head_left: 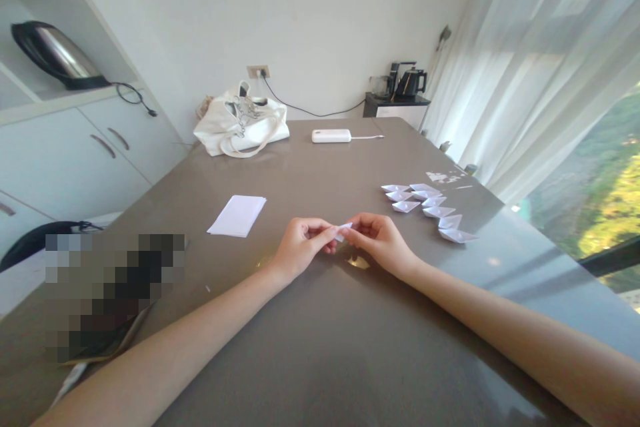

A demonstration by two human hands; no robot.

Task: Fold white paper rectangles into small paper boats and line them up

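My left hand (303,245) and my right hand (379,240) meet just above the grey table (320,340), near its middle. Both pinch a small folded piece of white paper (343,229) between thumb and fingertips; most of the paper is hidden by the fingers. A flat stack of white paper sheets (238,215) lies to the left of my left hand. Several folded white paper boats (430,207) sit in a loose row to the right of my right hand.
A white handbag (243,123) and a white power bank (331,136) with a cable lie at the table's far end. Small paper scraps (445,177) lie near the right edge. A blurred dark object (105,300) rests at the near left. Cabinets stand left, curtains right.
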